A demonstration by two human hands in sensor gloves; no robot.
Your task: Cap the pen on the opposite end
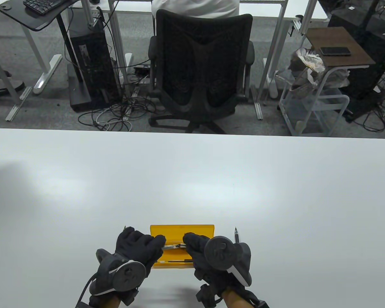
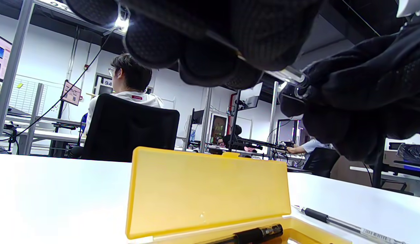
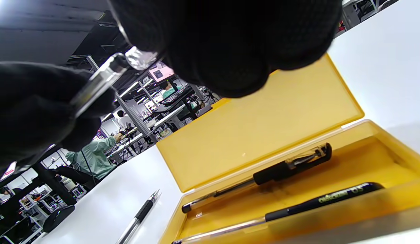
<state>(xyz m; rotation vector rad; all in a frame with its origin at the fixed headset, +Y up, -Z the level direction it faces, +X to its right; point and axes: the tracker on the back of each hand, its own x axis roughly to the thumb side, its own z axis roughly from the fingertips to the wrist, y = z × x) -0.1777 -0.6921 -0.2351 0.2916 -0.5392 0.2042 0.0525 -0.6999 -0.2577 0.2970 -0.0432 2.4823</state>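
Note:
Both gloved hands hover over the open yellow pen case [image 1: 199, 228] near the table's front edge. Between them they hold a clear-barrelled pen [image 1: 175, 246] level above the case. My left hand [image 1: 158, 243] grips its left end with curled fingers, and my right hand [image 1: 187, 240] pinches its right end. In the left wrist view the pen [image 2: 285, 75] runs from my left hand [image 2: 210, 51] into the right hand [image 2: 359, 101]. The right wrist view shows the barrel [image 3: 98, 84] between the left hand [image 3: 30, 112] and the right hand [image 3: 230, 44]. Gloves hide the cap.
In the case [image 3: 382, 135] lie a capped pen [image 3: 281, 169] and a black pen [image 3: 315, 203]. Another pen [image 1: 236, 235] lies loose on the white table [image 1: 192, 179] just right of the case. An office chair [image 1: 200, 64] stands beyond the far edge.

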